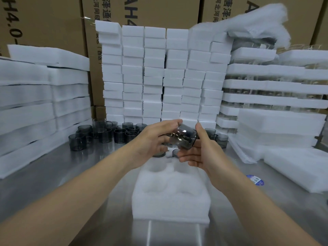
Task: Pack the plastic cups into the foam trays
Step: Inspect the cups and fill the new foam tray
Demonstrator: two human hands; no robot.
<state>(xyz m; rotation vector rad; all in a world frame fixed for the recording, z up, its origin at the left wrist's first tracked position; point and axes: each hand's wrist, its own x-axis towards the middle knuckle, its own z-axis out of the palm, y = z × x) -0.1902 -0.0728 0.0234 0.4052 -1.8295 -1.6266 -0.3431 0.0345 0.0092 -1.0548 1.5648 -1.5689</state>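
Observation:
A smoky grey plastic cup [183, 137] is tilted in the air between both hands, above the far end of a white foam tray [171, 197]. My left hand [154, 141] grips its left side with fingers over the top. My right hand [197, 150] holds it from the right and below. The tray lies on the steel table in front of me and shows round pockets with nothing in them. Several more grey cups [104, 134] stand in a group at the back left of the table, and a few [219, 138] at the back right.
A wall of stacked white foam blocks [159, 73] rises behind the cups. Foam sheets are piled at the left [35, 103], packed trays and foam sheets at the right [275, 96]. Cardboard boxes stand behind. A blue sticker [255, 180] lies on the table at the right.

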